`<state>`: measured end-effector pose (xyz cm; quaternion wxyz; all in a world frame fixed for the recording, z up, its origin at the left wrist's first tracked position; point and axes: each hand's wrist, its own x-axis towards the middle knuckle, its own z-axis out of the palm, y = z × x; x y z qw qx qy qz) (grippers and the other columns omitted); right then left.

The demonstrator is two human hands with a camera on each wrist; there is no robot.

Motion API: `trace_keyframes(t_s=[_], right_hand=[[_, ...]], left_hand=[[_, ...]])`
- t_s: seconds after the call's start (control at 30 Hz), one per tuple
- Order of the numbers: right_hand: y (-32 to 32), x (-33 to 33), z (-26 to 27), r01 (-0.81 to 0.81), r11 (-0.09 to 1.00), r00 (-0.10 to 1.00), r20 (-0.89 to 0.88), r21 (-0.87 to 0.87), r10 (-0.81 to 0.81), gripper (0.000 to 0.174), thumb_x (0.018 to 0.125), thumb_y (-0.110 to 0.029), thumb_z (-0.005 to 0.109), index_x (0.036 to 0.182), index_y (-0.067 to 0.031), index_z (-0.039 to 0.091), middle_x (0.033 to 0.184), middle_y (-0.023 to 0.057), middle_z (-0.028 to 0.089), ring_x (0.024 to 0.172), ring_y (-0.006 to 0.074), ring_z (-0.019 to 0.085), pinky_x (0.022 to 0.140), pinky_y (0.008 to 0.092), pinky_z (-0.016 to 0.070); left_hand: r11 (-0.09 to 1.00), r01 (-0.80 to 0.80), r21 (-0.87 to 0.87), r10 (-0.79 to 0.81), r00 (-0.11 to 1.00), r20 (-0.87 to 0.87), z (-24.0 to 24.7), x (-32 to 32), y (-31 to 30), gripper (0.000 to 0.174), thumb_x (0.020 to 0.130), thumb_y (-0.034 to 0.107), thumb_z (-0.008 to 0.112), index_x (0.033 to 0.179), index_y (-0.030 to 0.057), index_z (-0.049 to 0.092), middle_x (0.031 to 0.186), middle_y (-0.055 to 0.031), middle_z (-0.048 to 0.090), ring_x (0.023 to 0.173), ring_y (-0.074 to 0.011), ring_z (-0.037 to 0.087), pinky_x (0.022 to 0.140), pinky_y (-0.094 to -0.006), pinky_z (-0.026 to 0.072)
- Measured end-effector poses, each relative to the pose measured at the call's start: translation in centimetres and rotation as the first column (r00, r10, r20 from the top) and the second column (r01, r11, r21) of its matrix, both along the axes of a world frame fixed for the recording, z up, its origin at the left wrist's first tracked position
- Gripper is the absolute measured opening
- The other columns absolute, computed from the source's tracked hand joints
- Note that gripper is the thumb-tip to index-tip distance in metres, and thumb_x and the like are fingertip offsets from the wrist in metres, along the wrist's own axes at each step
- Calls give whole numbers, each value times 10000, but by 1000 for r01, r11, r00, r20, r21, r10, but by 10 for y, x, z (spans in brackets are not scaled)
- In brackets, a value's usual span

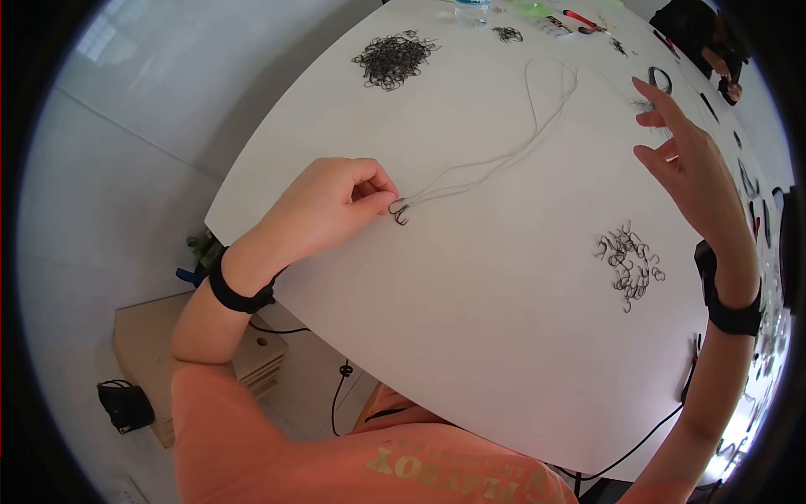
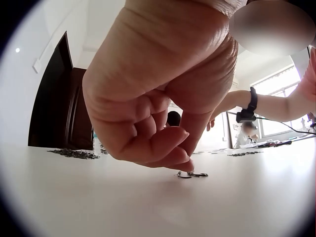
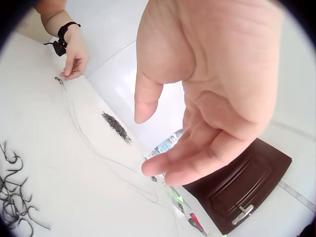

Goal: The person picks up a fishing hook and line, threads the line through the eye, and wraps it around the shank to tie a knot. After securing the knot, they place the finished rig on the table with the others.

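In the head view my left hand [image 1: 336, 202] pinches dark fish hooks [image 1: 400, 213] at their upper ends, low over the white table [image 1: 470, 319]. The left wrist view has those hooks [image 2: 197, 174] right under the thumb and fingertip. Pale thin line [image 1: 495, 160] runs from them across the table and loops back at the far side. My right hand [image 1: 693, 168] hovers over the table's right part, thumb and fingers spread apart with nothing visible between them. A loose heap of hooks [image 1: 630, 262] lies nearer to me, below the right hand in the head view.
A larger dark pile of hooks [image 1: 393, 60] lies at the far left. Farther back stand a water bottle [image 1: 473, 12], a small hook pile [image 1: 507, 34] and red-handled pliers [image 1: 583, 21]. More tools line the right side, where another person [image 1: 722, 63] is partly visible.
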<state>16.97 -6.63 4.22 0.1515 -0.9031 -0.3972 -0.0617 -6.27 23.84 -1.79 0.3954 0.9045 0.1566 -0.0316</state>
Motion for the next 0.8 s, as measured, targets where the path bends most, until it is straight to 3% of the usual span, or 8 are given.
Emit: trace_keyframes(t_s=[0.1, 0.17, 0.4, 0.5, 0.6, 0.7, 0.77, 0.8], right_hand=[[-17, -20, 2, 5, 1000, 1000, -14, -14, -6, 563, 911, -87, 708, 1443, -178, 546, 1121, 121, 723, 776, 189, 688, 709, 336, 572], [-34, -32, 1, -36, 999, 999, 35, -32, 37, 441, 892, -30, 711, 1319, -116, 640, 1040, 108, 729, 779, 189, 699, 665, 305, 555], [-117, -87, 10, -36, 992, 995, -95, -124, 24, 342, 833, 14, 719, 1170, -42, 696, 926, 120, 734, 741, 198, 704, 616, 288, 529], [-156, -107, 16, 127, 987, 943, -296, -102, -152, 312, 820, 6, 722, 1129, -18, 693, 874, 117, 731, 729, 206, 711, 598, 296, 519], [-205, -113, 23, 321, 932, 873, -330, -167, -360, 279, 842, -41, 721, 1119, -20, 691, 866, 115, 732, 734, 230, 713, 634, 326, 533], [-258, -116, 20, 567, 798, 795, -120, -204, -595, 262, 867, -93, 708, 1123, -39, 695, 869, 116, 737, 752, 259, 709, 716, 367, 543], [-283, -112, 12, 647, 736, 747, -26, -197, -664, 257, 867, -93, 700, 1119, -47, 698, 864, 114, 738, 761, 269, 708, 734, 379, 542], [-293, -108, 5, 678, 704, 727, 49, -213, -685, 233, 857, -81, 692, 1088, -56, 709, 856, 113, 736, 776, 276, 709, 737, 387, 542]], left_hand=[[997, -44, 57, 44, 999, 11, 7, -3, 0, 111, 947, 126, 671, 939, 15, 678, 778, 2, 680, 741, -103, 599, 652, -267, 449], [991, -37, 128, 41, 999, -22, 13, -4, -1, 112, 949, 131, 668, 940, 19, 677, 768, 2, 677, 727, -99, 595, 640, -266, 444], [958, 43, 283, -17, 996, -91, 16, -7, -9, 119, 926, 140, 679, 906, 23, 674, 752, -40, 679, 676, -126, 597, 603, -281, 443], [929, 85, 361, -65, 996, -67, 16, -5, -15, 116, 897, 131, 700, 881, 20, 670, 747, -71, 683, 659, -159, 610, 609, -294, 460], [887, 103, 450, -110, 994, -10, 22, -1, -37, 114, 875, 113, 718, 858, 16, 661, 705, -68, 660, 619, -162, 595, 559, -303, 435], [892, 209, 400, -228, 974, 0, 30, -2, -72, 76, 844, 64, 716, 852, 16, 657, 757, -72, 654, 651, -160, 603, 567, -300, 437], [820, 454, 347, -484, 875, -1, 38, -2, -104, 97, 831, 96, 742, 877, 35, 682, 786, -59, 659, 680, -194, 615, 596, -330, 465], [808, 476, 346, -509, 861, 2, 44, 1, -119, 97, 831, 96, 742, 877, 35, 682, 786, -59, 659, 680, -194, 615, 596, -330, 465]])
